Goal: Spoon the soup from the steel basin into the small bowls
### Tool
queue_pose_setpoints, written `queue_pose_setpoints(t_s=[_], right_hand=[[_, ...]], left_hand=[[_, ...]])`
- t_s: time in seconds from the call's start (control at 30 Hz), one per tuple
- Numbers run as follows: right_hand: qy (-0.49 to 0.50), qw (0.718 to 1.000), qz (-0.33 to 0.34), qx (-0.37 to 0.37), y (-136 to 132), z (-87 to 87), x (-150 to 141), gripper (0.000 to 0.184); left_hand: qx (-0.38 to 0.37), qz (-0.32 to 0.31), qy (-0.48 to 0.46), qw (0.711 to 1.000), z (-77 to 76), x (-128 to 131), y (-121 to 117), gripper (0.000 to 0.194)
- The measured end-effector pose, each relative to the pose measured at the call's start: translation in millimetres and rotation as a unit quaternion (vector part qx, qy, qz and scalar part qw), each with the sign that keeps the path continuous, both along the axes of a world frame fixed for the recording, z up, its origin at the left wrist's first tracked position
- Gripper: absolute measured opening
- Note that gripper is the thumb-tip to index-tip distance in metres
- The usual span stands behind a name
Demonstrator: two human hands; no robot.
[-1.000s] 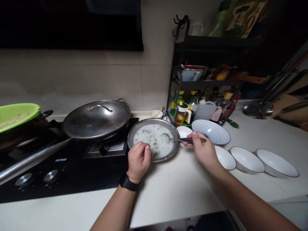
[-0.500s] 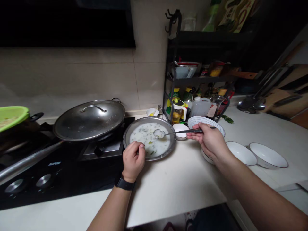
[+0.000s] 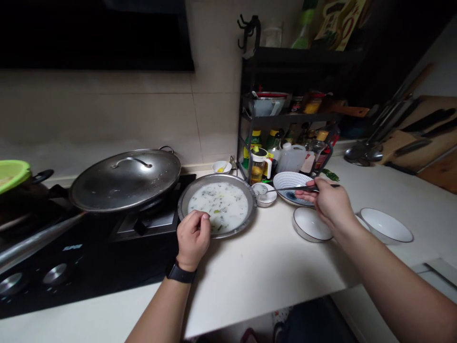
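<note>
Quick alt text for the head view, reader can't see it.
Right hand holds a spoon over or in a small white bowl beside a metal basin of pale, green-flecked liquid. Left hand is curled at the basin's near rim; a lidded pan sits on the stove to the left.

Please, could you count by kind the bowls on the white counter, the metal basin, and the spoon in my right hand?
White bowls (one partly hidden): 5
Blue-patterned bowl: 1
Metal basin: 1
Spoon in right hand: 1
Total: 8
</note>
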State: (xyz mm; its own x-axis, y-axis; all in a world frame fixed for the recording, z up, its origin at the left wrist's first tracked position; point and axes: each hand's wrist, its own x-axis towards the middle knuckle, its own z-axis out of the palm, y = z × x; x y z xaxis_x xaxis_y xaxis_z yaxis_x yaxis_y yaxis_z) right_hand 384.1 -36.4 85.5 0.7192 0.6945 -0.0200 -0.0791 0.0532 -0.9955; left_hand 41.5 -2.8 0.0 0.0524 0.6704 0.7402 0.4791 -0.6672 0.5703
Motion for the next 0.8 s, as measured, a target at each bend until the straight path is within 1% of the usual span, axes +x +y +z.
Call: queue_pose_setpoints(t_s=[0.13, 0.27, 0.33, 0.4, 0.43, 0.47, 0.5, 0.57, 0.6, 0.63, 0.67, 0.7, 0.73, 0.77, 0.8], right_hand=[[-0.020, 1.000, 0.001, -0.016, 1, -12.5, 2, 0.015], [-0.074, 0.995, 0.049, -0.035, 0, -28.3, 1, 0.021], [-0.135, 0.987, 0.081, -0.037, -3, -36.5, -2, 0.025], [-0.239, 0.965, 0.104, -0.032, -8, -43.0, -4, 0.025], [-0.310, 0.943, 0.114, -0.025, -11, -45.2, -6, 0.023], [-0.389, 0.913, 0.124, -0.013, -15, -46.7, -7, 0.021], [-0.469, 0.873, 0.137, 0.003, -20, -47.5, -8, 0.019], [-0.606, 0.776, 0.170, 0.040, -30, -47.5, -10, 0.018], [-0.657, 0.730, 0.182, 0.058, -35, -46.7, -11, 0.018], [-0.695, 0.690, 0.187, 0.075, -39, -45.6, -12, 0.018], [-0.723, 0.659, 0.185, 0.094, -44, -44.0, -13, 0.018], [-0.741, 0.638, 0.177, 0.114, -47, -42.1, -15, 0.017], [-0.746, 0.630, 0.168, 0.136, -50, -39.9, -18, 0.018], [-0.740, 0.633, 0.163, 0.158, -52, -37.5, -22, 0.019], [-0.725, 0.645, 0.163, 0.178, -52, -35.1, -27, 0.021]], left_hand=[[0.005, -0.004, 0.000, 1.000, -0.5, 0, 1, 0.026], [0.014, -0.007, 0.001, 1.000, -1.0, 0, 2, 0.025], [0.013, -0.007, 0.001, 1.000, -1.5, 0, 2, 0.025], [0.013, -0.006, 0.001, 1.000, -2.0, 0, 2, 0.025], [0.012, -0.006, 0.002, 1.000, -2.2, 0, 2, 0.025], [0.012, -0.007, 0.002, 1.000, -2.4, 0, 2, 0.025], [0.013, -0.007, 0.002, 1.000, -2.4, 0, 2, 0.026], [0.014, -0.008, 0.000, 1.000, -2.2, -1, 2, 0.026], [0.015, -0.008, -0.001, 1.000, -2.0, 0, 2, 0.026], [0.016, -0.008, -0.001, 1.000, -1.8, 0, 2, 0.026], [0.017, -0.008, -0.002, 1.000, -1.8, 0, 2, 0.026], [0.016, -0.008, -0.002, 1.000, -1.9, 0, 2, 0.026], [0.015, -0.009, -0.003, 1.000, -2.2, 0, 3, 0.026], [0.014, -0.011, -0.004, 1.000, -2.7, 1, 3, 0.026], [0.013, -0.013, -0.005, 1.000, -3.3, 1, 3, 0.026]])
